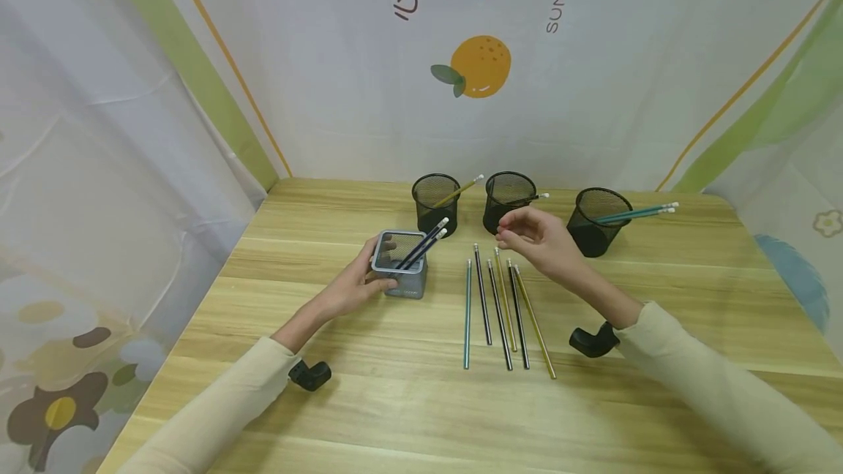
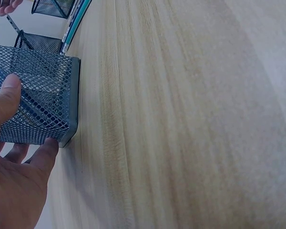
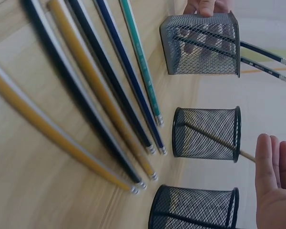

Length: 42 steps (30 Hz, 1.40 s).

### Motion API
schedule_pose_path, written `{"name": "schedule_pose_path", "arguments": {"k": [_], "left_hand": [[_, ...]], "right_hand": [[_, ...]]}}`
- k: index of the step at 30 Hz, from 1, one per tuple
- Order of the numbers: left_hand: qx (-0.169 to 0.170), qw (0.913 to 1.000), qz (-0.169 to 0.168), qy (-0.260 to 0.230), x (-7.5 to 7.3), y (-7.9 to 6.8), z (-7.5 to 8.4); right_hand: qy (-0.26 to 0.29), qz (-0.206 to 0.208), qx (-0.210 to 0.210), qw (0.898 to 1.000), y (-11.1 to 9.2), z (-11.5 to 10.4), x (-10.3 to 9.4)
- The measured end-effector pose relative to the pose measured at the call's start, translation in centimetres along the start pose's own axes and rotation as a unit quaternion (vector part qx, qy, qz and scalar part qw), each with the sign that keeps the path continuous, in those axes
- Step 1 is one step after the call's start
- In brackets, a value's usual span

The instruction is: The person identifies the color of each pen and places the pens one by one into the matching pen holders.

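My left hand (image 1: 349, 287) grips a square grey mesh pencil holder (image 1: 406, 285) by its side, thumb on one wall and fingers on another. Two dark blue pencils (image 1: 428, 241) lean inside it, eraser ends over the rim. Above the table, my right hand (image 1: 541, 246) hovers near the middle black holder (image 1: 495, 216) with nothing in it; the right wrist view shows its fingers (image 3: 264, 160) extended. Below it several loose pencils lie side by side: a teal pencil (image 1: 468, 317) at the left, dark pencils (image 1: 483, 298) and yellow pencils (image 1: 536, 324).
Behind the loose pencils stand round black mesh holders: the left one (image 1: 437, 219) has a yellow pencil (image 1: 454, 194), the middle one a black pencil (image 1: 530, 199), and the right one (image 1: 588, 238) teal pencils (image 1: 635, 215). A printed curtain (image 1: 369, 108) hangs behind the wooden table (image 1: 395, 415).
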<state>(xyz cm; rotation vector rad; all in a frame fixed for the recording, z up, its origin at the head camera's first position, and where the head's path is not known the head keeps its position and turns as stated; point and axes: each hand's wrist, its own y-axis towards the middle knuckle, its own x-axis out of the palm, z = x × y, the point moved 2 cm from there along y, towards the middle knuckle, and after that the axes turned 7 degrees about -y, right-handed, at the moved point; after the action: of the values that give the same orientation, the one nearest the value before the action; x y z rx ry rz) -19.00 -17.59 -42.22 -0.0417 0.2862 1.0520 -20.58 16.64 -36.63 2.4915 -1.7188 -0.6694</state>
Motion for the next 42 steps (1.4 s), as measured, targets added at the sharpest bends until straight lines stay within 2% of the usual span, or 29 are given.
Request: {"name": "schedule_pose_path", "arguments": {"k": [11,19,25,34,42], "left_hand": [[0.004,1.0,0.004,-0.008,0.2,-0.1,0.3],[0.003,1.0,0.005,-0.008,0.2,-0.1,0.3],[0.009,0.9999,0.003,-0.012,0.1,-0.1,0.2],[0.006,1.0,0.004,-0.005,0.1,-0.1,0.1],[0.008,0.9999,0.003,-0.006,0.1,-0.1,0.1]], "right_hand": [[-0.056,-0.008,0.024,0.998,-0.9,0.9,-1.3],[-0.075,-0.012,0.034,0.996,-1.5,1.7,-1.9],[-0.121,-0.017,0.061,0.991,-2.0,2.5,-2.5],[-0.164,-0.026,0.099,0.981,-2.7,3.5,-3.2],[-0.195,-0.045,0.116,0.973,-3.3,3.9,-3.7]]}}
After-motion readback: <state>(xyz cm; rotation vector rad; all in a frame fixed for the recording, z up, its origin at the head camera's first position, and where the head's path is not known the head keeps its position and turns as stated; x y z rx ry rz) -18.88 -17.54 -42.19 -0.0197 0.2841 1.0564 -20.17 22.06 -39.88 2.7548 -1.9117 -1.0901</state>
